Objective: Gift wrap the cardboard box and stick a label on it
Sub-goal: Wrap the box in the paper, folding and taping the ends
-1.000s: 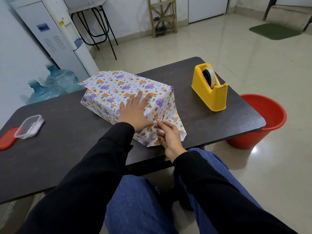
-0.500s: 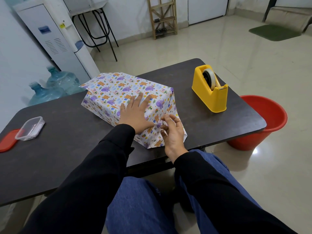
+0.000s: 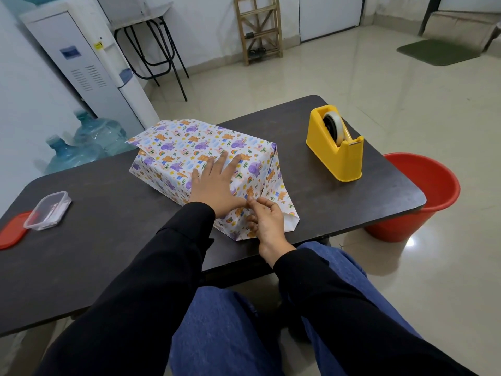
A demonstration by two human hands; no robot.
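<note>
A cardboard box (image 3: 189, 147), covered in white wrapping paper (image 3: 280, 195) printed with purple and orange cartoon animals, is lying near the middle of a dark tabletop (image 3: 108, 253), at a slant to the near edge.

The left hand (image 3: 217, 185) is resting flat on top of the box, toward its near end. Its grip is spread, with the fingers straight and pressing the paper down. The right hand (image 3: 267, 223) is working at the near end of the box, just beside the left thumb. Its grip is pressed together, thumb and forefinger pinching a fold of the wrapping paper while the other fingers are curling against the end face.

To the right of that end, a loose flap of paper is fanning out onto the tabletop. At the box's far left end the paper is standing open, not folded in.

Right of the box and well apart from it, a yellow tape dispenser (image 3: 336, 156) is sitting with a roll of tape in it. Well to the left of the box, a clear plastic container (image 3: 48, 210) is lying beside a red lid (image 3: 12, 233). Further right of the box — past the tabletop — a red bucket (image 3: 423, 196) is standing on the tiled floor (image 3: 325, 77). Behind the box to the left, two blue water jugs (image 3: 89, 142) are standing by a white water dispenser (image 3: 89, 69).
</note>
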